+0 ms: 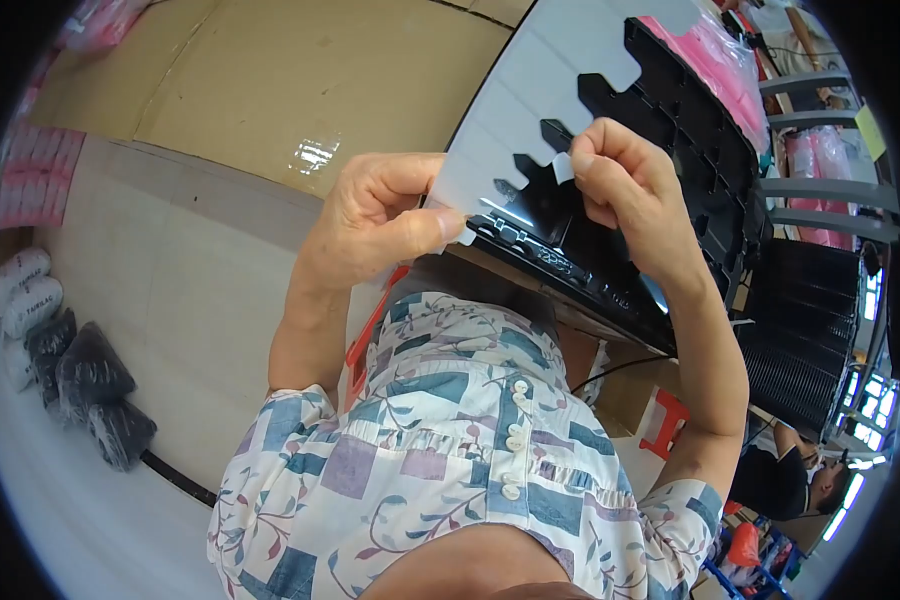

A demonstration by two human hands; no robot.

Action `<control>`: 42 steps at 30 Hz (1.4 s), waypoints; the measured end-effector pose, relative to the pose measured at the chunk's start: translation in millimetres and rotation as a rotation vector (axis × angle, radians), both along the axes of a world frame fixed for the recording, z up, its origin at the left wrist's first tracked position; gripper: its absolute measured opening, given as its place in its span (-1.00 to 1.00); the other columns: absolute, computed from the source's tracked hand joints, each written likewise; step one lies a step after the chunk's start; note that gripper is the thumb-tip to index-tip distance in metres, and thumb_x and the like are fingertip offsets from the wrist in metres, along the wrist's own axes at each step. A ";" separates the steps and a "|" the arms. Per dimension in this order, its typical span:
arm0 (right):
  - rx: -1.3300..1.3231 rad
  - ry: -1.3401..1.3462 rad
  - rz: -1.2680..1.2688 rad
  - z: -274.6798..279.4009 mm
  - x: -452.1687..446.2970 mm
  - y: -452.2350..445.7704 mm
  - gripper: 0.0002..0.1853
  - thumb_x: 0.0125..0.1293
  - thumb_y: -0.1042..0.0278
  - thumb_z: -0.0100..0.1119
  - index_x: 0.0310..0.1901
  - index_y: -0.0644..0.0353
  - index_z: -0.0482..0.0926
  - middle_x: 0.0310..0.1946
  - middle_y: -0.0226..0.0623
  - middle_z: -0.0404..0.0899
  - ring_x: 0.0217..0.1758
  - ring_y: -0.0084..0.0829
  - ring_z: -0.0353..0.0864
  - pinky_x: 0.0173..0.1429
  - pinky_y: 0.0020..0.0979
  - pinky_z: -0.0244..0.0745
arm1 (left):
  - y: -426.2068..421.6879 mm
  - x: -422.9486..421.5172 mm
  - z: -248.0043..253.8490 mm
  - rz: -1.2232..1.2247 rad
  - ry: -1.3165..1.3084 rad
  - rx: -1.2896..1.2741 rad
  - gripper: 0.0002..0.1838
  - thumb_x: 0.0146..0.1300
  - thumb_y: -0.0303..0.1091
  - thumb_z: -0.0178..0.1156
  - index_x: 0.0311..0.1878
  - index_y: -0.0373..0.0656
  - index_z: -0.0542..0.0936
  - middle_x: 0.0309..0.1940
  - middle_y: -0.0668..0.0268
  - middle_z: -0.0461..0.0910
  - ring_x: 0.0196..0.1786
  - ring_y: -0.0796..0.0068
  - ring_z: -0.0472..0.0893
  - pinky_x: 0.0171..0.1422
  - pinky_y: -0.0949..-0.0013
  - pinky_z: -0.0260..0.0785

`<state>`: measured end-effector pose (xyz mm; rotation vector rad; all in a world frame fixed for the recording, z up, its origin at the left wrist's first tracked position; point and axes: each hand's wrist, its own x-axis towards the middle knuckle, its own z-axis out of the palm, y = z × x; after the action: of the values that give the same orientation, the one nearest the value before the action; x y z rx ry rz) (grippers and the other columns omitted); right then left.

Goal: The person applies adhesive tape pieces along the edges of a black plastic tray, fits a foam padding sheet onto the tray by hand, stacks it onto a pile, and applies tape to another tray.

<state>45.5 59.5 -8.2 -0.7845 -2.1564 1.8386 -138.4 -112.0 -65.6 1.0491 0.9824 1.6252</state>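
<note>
Black glossy panel (570,235) lies in front of torso, beside cardboard (270,80). Step in hand, approx.: handling small white pcs. at panel; next move calls for steady LH hold and light, controlled RH pinch. L hand (375,220): thumb/fingers closed on panel's near-L corner, white tab (466,237) by thumb. R hand (630,190): above panel, fingers curled, thumb/index gripping white piece (563,168). Pale area: film vs. reflection, can't tell.

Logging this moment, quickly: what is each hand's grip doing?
Left hand: closed, pinching the pale sheet near its corner.
Right hand: closed, pinching a small white tab.
</note>
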 end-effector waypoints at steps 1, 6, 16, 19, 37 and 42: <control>0.015 -0.011 -0.015 -0.6 4.9 0.0 -0.85 0.41 0.32 0.07 -0.30 0.16 0.51 -0.45 -0.61 0.43 -0.49 -0.82 0.28 -0.42 -0.70 0.19 | -0.5 0.0 -3.1 0.020 0.010 0.030 -0.88 0.05 -0.40 0.19 -0.47 -0.27 0.55 -0.59 0.34 0.42 -0.44 0.48 0.40 -0.12 0.21 0.39; 0.016 0.148 -0.067 -10.8 12.6 -9.9 -0.90 0.38 0.47 0.10 -0.31 0.24 0.48 -0.27 -0.31 0.59 -0.35 -0.70 0.53 -0.42 -0.68 0.39 | -4.9 5.7 -6.9 0.028 0.029 0.080 -0.90 0.11 -0.46 0.15 -0.42 -0.28 0.60 -0.56 0.31 0.46 -0.44 0.47 0.41 -0.11 0.18 0.39; -0.086 0.287 -0.093 19.5 1.4 -29.7 -0.87 0.42 0.49 -0.01 -0.08 0.31 0.49 -0.44 -0.45 0.41 -0.52 -0.73 0.34 -0.50 -0.67 0.34 | 30.2 33.1 39.6 0.200 -0.041 -0.039 -0.90 0.29 -0.48 0.29 -0.21 -0.22 0.55 -0.40 0.43 0.56 -0.52 0.83 0.45 -0.50 0.71 0.26; 0.023 0.115 -0.087 26.8 5.1 -32.5 -0.84 0.45 0.46 -0.03 -0.07 0.31 0.52 -0.43 -0.47 0.47 -0.49 -0.73 0.36 -0.44 -0.63 0.34 | 37.1 36.0 36.2 0.180 -0.110 -0.033 -0.88 0.29 -0.45 0.30 -0.19 -0.22 0.55 -0.40 0.43 0.57 -0.56 0.80 0.45 -0.54 0.69 0.29; 1.209 0.475 0.041 14.0 2.9 -24.4 -0.92 0.10 0.46 0.19 -0.47 0.19 0.48 -0.60 -0.36 0.42 -0.59 -0.51 0.46 -0.57 -0.53 0.32 | 62.1 37.2 31.3 0.338 0.105 -0.058 -0.85 0.33 -0.37 0.23 -0.28 -0.27 0.62 -0.51 0.45 0.55 -0.46 0.75 0.47 -0.37 0.61 0.31; 0.760 0.018 -0.068 41.9 -26.8 91.6 -0.80 0.29 0.31 0.18 -0.31 0.31 0.59 -0.59 -0.33 0.48 -0.49 -0.59 0.47 -0.35 -0.47 0.38 | 49.3 16.8 22.8 0.319 -0.099 0.024 -0.84 0.39 -0.32 0.23 -0.20 -0.24 0.59 -0.41 0.40 0.58 -0.38 0.70 0.51 -0.28 0.56 0.38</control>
<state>18.7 151.0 33.6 -0.6303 -2.4863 0.8466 -121.6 -62.7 -42.7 0.8490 1.1083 1.9321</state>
